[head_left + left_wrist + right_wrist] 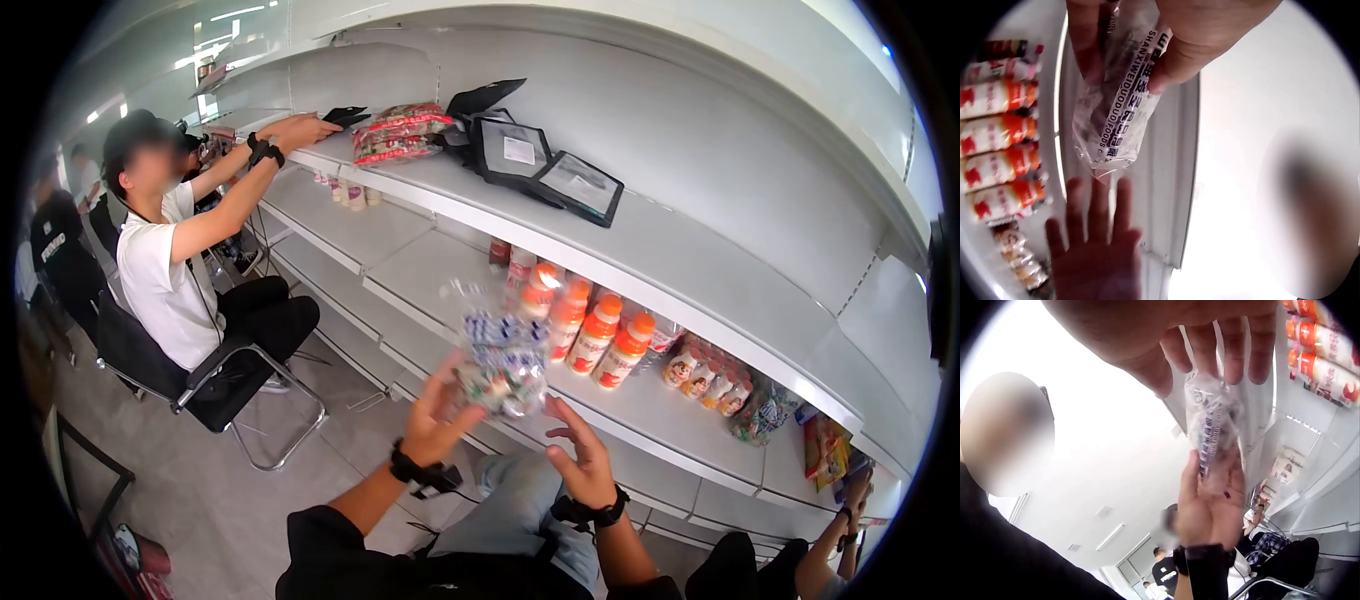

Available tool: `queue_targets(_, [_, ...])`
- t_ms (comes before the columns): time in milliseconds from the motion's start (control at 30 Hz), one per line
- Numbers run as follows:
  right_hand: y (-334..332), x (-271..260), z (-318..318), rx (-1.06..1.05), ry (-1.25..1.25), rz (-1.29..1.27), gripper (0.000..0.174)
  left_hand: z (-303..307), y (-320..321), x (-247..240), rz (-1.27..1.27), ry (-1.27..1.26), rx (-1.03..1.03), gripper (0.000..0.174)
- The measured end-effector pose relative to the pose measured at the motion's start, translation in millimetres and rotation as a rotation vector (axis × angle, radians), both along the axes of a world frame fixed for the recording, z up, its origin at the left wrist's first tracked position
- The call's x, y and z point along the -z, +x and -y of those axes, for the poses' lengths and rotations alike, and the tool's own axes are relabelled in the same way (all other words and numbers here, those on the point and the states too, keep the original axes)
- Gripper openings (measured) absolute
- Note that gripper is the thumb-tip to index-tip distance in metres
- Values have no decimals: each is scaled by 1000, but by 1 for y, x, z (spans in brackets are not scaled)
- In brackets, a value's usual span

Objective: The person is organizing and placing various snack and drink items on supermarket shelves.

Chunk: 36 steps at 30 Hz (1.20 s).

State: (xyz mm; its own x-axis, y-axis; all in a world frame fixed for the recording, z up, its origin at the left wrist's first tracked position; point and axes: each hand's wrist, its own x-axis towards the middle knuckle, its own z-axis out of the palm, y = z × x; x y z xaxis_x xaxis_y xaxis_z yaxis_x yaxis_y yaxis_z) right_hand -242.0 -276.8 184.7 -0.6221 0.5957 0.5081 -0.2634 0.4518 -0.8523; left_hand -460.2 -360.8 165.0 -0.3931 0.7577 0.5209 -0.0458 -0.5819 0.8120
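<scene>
A clear plastic package (500, 365) with blue lettering is held up in front of the shelves by the left hand (435, 415). In the left wrist view, the thumb and fingers of the left hand (1204, 37) pinch the package (1125, 100) from both sides. The right hand (585, 460) is raised beside it with fingers spread and nothing in its grasp. Its fingertips come close to the package's end in the left wrist view; whether they touch cannot be told. The right wrist view has the package (1210, 425) resting against the left palm (1213, 515).
Orange-capped bottles (595, 335) and wrapped small bottles (705, 380) stand on the shelf ahead. Red-and-clear bags (403, 133) and black-framed holders (512, 150) lie on the upper shelf. A seated person (165, 250) reaches there at left; another person's arm (835, 535) shows at lower right.
</scene>
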Motion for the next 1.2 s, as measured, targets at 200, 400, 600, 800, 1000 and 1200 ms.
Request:
queue_targets(200, [-13,9,-17,-106,-31,125,38,-23,-124,-139,50,51,-246,62])
queue_targets(400, [-8,28,-24,-22,-78,172,31,-136,-311,-260,-13,-4,-198,64])
queue_targets(600, [-8,29,-22,-9,-76,232,26,-241,-411,-268,-1222,-607,-803,69])
queue_targets(800, [16,47,-24,44,-137,237,26,-251,-401,-253,-1035,-200,-1143,66])
queue_targets(1000, [45,65,-37,109,-167,170,29,-144,-175,-215,-837,37,-383,22])
queue_targets(1200, [97,77,-72,449,-198,123,43,-108,0,-63,-651,-263,425,18])
